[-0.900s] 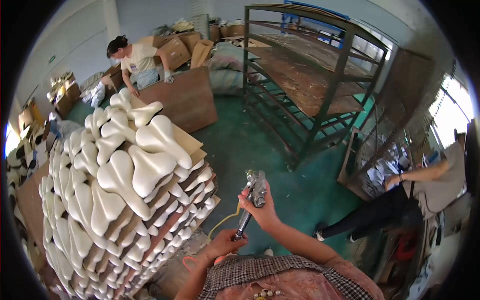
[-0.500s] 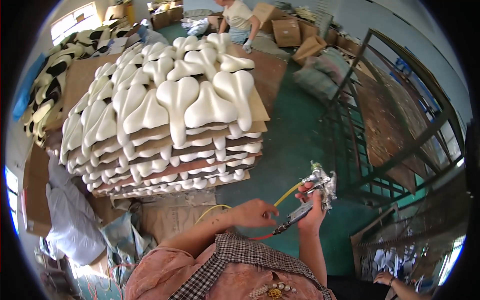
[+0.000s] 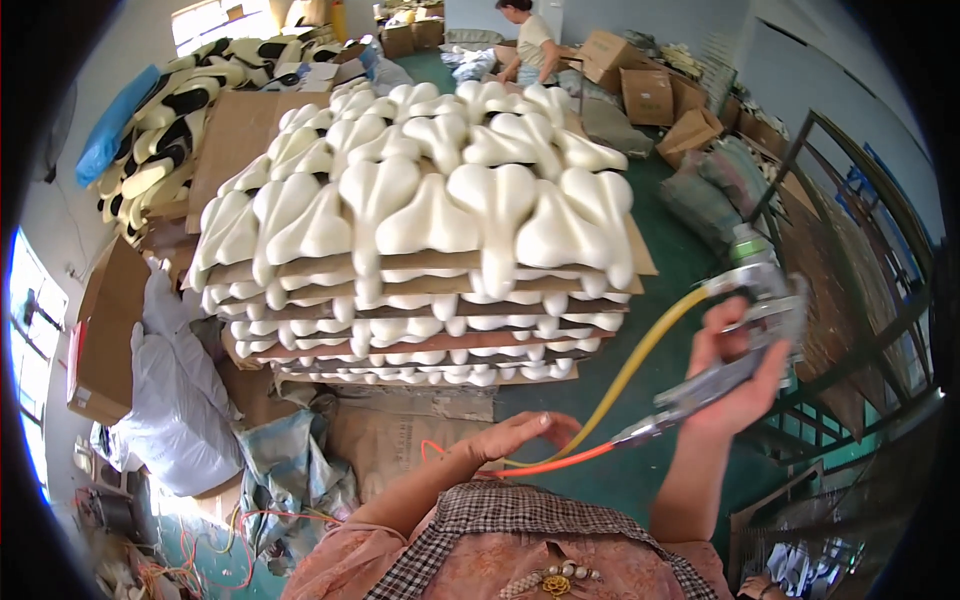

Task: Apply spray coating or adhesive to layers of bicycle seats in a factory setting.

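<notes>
My right hand (image 3: 735,375) grips a metal spray gun (image 3: 745,320) held up at the right. A yellow hose (image 3: 630,365) and an orange hose (image 3: 550,465) run from the gun's base down toward my left hand (image 3: 520,435). That hand is flat with fingers loosely apart, touching the hoses near my chest. In front of me stands a tall stack of cream saddle-shaped foam pieces (image 3: 430,210), layered between cardboard sheets (image 3: 420,345).
A person in a light shirt (image 3: 525,45) works at the back among cardboard boxes (image 3: 645,90). Black-and-cream pieces (image 3: 170,130) lie at the far left. White sacks (image 3: 170,390) sit at lower left. A metal rack (image 3: 850,260) stands at the right on the green floor.
My view has turned left, so the foam stack now sits centred and larger. The right hand with the spray gun has risen to the right; the left hand stays by the hoses.
</notes>
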A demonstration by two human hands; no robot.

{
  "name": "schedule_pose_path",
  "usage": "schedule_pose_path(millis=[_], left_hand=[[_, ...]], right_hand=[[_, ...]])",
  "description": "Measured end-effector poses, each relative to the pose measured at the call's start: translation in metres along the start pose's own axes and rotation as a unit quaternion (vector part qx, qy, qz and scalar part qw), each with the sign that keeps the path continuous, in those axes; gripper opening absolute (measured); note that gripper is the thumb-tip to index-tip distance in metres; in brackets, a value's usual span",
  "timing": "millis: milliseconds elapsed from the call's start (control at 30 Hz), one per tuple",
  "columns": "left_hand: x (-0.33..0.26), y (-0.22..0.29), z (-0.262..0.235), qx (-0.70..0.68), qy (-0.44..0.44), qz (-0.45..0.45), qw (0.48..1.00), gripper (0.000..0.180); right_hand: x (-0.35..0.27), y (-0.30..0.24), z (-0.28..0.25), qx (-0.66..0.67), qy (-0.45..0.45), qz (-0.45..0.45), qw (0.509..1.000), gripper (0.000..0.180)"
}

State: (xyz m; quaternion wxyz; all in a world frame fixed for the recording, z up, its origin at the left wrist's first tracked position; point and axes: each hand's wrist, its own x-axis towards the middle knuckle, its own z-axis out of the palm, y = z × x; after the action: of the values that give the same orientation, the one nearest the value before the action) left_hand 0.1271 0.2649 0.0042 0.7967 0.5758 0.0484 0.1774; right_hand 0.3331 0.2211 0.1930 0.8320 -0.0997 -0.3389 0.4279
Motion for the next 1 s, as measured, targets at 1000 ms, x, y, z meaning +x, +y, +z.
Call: schedule_pose_path(millis=[1000], left_hand=[[-0.348, 0.249, -0.121, 0.348, 0.507, 0.121, 0.779, 0.043]], right_hand=[[0.281, 0.367, 0.332, -0.372, -0.355, 0.259, 0.817, 0.046]])
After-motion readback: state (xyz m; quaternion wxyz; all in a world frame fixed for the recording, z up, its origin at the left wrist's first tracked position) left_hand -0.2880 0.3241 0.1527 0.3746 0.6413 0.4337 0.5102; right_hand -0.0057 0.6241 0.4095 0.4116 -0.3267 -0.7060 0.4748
